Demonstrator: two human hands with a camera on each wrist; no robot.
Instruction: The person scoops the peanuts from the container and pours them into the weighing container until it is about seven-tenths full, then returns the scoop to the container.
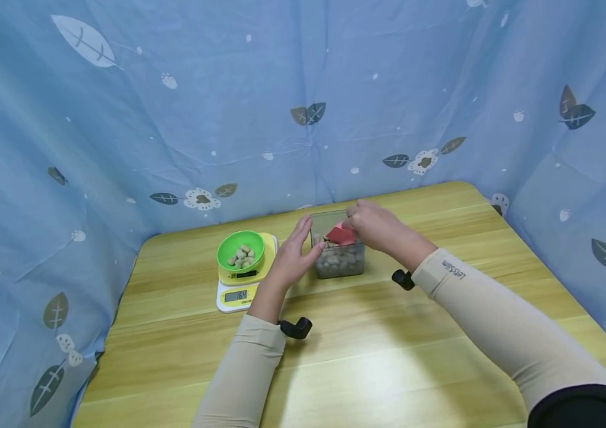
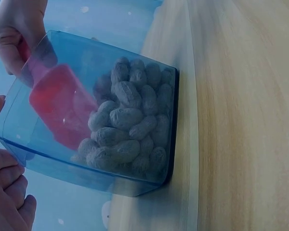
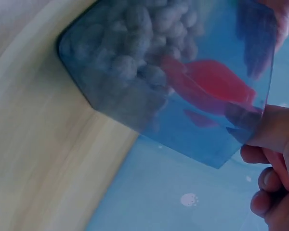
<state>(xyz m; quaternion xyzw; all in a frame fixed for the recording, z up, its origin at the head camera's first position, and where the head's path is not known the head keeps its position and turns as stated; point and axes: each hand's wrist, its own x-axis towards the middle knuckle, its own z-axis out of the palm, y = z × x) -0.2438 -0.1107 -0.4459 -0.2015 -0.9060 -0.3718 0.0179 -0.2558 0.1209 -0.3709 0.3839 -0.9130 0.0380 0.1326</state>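
Note:
A clear grey-tinted plastic container [image 1: 339, 261] stands on the table, its lower part filled with peanuts in their shells [image 2: 127, 120]. My right hand [image 1: 375, 226] is at the container's right rim and grips the handle of a red scoop [image 2: 62, 106]. The blade of the scoop [image 3: 212, 82] is inside the container, tilted down with its front edge at the peanuts. Against the container's left side rests my left hand [image 1: 296, 252], fingers extended and thumb toward the front wall.
Left of the container, a green bowl [image 1: 223, 252] with several peanuts [image 1: 242, 257] sits on a yellow and white kitchen scale [image 1: 268, 255] with a lit display [image 1: 236, 295]. A blue patterned curtain [image 1: 260, 119] hangs behind the wooden table [image 1: 346, 362].

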